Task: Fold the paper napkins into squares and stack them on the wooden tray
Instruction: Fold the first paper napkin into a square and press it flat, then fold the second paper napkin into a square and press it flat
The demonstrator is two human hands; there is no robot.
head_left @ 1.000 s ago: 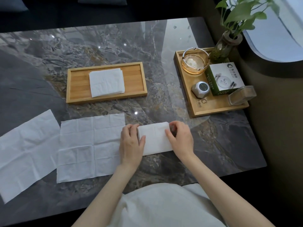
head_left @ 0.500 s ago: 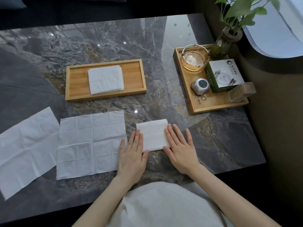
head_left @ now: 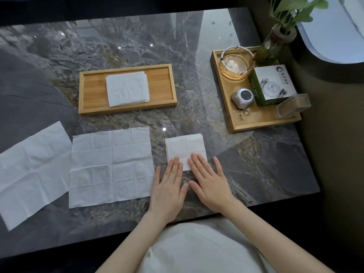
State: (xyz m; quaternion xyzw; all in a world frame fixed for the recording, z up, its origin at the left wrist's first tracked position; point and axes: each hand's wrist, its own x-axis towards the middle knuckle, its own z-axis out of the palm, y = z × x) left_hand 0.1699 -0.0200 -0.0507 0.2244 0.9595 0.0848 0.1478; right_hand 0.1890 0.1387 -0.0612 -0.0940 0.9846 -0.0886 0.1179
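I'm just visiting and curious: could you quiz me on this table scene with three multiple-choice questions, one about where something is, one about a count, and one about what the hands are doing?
1. Where does the already stacked folded napkin lie?
A. on the long wooden tray
B. in the glass ashtray
C. on the person's lap

2. How many napkins lie fully unfolded on the table?
A. none
B. two
C. five

3. How are the hands placed?
A. both clenched into fists
B. both lifted into the air
C. both flat, fingertips on the small folded square

Answers:
1 A: the folded napkin sits inside the wooden tray.
2 B: one unfolded napkin lies beside another unfolded napkin at the table's left.
3 C: the left hand and right hand lie with straight fingers on the folded square.
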